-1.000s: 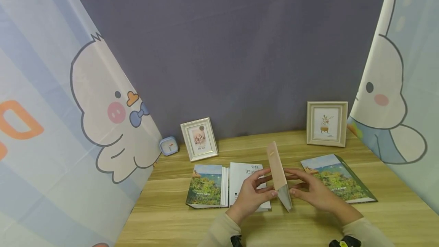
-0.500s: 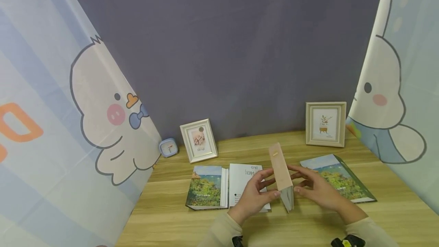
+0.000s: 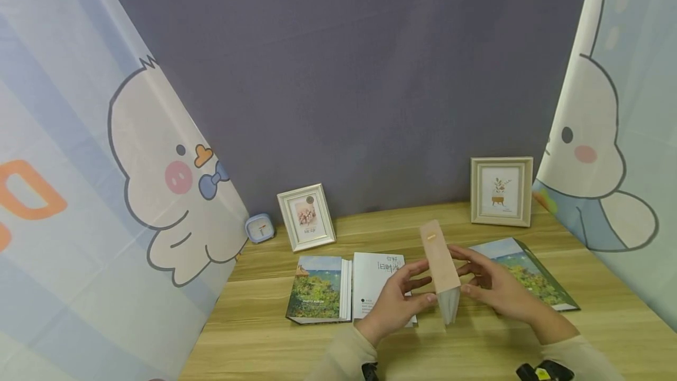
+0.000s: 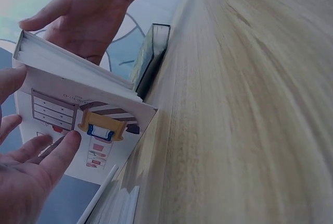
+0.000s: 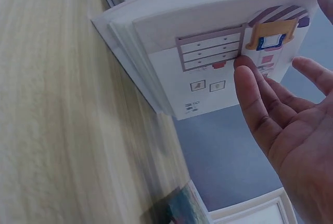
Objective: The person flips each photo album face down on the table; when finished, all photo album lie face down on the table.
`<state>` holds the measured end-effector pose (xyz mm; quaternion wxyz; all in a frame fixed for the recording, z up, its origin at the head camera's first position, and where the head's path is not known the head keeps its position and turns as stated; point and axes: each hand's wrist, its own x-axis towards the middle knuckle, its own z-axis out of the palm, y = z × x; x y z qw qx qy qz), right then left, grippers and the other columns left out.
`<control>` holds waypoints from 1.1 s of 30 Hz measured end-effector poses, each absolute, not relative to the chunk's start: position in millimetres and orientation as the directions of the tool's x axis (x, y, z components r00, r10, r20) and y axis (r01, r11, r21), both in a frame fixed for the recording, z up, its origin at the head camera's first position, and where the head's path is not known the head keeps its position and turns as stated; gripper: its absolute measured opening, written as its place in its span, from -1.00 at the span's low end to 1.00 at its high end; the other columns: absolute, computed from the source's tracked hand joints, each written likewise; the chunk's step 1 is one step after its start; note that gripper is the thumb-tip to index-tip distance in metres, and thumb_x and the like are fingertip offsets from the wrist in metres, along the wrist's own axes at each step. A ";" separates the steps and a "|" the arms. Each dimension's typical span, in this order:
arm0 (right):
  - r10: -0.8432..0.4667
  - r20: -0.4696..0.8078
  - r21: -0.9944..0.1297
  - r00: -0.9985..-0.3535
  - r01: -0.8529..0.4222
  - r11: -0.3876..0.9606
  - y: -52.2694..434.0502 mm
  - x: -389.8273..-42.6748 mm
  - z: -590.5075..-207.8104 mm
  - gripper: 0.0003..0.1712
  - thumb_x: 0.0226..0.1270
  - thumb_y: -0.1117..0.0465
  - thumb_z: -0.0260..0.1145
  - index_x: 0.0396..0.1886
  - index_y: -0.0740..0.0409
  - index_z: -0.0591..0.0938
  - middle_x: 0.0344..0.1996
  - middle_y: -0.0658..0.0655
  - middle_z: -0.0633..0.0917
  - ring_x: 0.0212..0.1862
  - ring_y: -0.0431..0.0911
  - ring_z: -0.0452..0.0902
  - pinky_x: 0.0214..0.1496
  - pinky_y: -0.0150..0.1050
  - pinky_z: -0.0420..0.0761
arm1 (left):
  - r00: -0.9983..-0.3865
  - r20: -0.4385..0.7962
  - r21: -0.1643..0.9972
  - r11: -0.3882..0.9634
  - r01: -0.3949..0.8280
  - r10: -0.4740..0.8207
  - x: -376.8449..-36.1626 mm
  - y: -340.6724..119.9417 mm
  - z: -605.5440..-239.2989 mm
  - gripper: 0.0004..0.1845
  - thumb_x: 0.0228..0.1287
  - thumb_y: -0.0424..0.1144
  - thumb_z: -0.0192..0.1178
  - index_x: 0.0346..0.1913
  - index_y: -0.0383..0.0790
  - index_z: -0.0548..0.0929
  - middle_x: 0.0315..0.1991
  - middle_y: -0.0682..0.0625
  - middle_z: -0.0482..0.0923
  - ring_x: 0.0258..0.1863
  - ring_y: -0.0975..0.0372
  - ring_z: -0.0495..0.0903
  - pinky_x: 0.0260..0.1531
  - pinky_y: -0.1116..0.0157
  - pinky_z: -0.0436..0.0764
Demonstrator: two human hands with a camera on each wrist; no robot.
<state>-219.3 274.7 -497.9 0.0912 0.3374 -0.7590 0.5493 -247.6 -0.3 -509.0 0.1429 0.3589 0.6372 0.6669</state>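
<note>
Between my two hands stands a photo album point(image 3: 441, 263), its pale pink-beige spine facing up and its page ends toward me. My left hand point(image 3: 399, 298) lays extended fingers along its left cover, thumb at the near corner. On the opposite cover, my right hand point(image 3: 497, 287) touches with its fingers, thumb likewise near the spine corner. The left wrist view shows the printed white cover point(image 4: 67, 156) with a drawn cabinet and chair; a similar printed cover point(image 5: 208, 83) appears in the right wrist view. The album's lower edge comes close over the table.
A landscape-covered album point(image 3: 317, 287) and a white-covered book point(image 3: 378, 281) lie at left; a second landscape album point(image 3: 534, 275) lies at right. Two picture frames, one left point(image 3: 305, 216) and one right point(image 3: 501, 191), stand at the back, with a small blue clock point(image 3: 260, 228) at far left.
The album has turned so its spine shows broader, and it has shifted slightly right. Both hands have moved right with it, staying on its two covers.
</note>
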 end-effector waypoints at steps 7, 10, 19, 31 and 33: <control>-0.430 0.504 -0.775 -0.750 -0.612 0.159 279.4 -211.4 -490.6 -0.23 0.46 0.55 0.25 0.61 0.27 0.28 0.52 -0.02 0.40 0.12 -0.06 0.66 -0.03 -0.15 0.73 | -0.689 0.307 0.948 -0.149 0.281 0.656 -250.4 2.3 -515.3 -0.39 0.50 -0.39 0.28 0.53 -0.17 0.38 0.53 0.00 0.32 0.42 0.03 0.45 0.33 0.06 0.54; -0.430 0.494 -0.777 -0.756 -0.606 0.174 281.9 -208.5 -490.0 -0.26 0.47 0.54 0.26 0.59 0.26 0.33 0.47 -0.06 0.44 0.07 -0.07 0.68 -0.10 -0.17 0.73 | -0.686 0.310 0.944 -0.126 0.305 0.659 -252.2 2.7 -518.2 -0.38 0.49 -0.38 0.29 0.53 -0.14 0.39 0.52 0.02 0.33 0.43 0.01 0.44 0.34 0.06 0.53; -0.416 0.465 -0.813 -0.781 -0.563 0.147 290.8 -205.2 -491.6 -0.28 0.46 0.56 0.25 0.57 0.32 0.32 0.21 0.08 0.59 -0.05 -0.03 0.70 -0.28 -0.08 0.77 | -0.711 0.260 0.945 -0.021 0.326 0.653 -250.5 10.1 -517.6 -0.30 0.41 -0.32 0.40 0.52 0.07 0.40 0.53 0.16 0.30 0.46 -0.02 0.39 0.32 0.21 0.53; -0.408 0.466 -0.819 -0.785 -0.557 0.136 303.9 -204.7 -489.6 -0.37 0.47 0.58 0.22 0.49 0.40 0.36 0.28 -0.02 0.55 -0.02 -0.05 0.71 -0.29 -0.02 0.79 | -0.704 0.216 0.922 0.096 0.376 0.677 -247.7 19.9 -514.4 -0.23 0.36 -0.24 0.47 0.53 0.23 0.38 0.54 0.18 0.25 0.47 0.14 0.35 0.33 0.20 0.52; -0.402 0.463 -0.825 -0.790 -0.550 0.131 305.1 -204.3 -489.0 -0.40 0.48 0.59 0.21 0.47 0.42 0.36 0.31 -0.06 0.53 -0.03 -0.06 0.71 -0.29 -0.02 0.79 | -0.705 0.207 0.921 0.107 0.374 0.678 -246.9 21.1 -513.9 -0.23 0.35 -0.24 0.47 0.53 0.22 0.38 0.53 0.20 0.26 0.47 0.13 0.35 0.32 0.21 0.53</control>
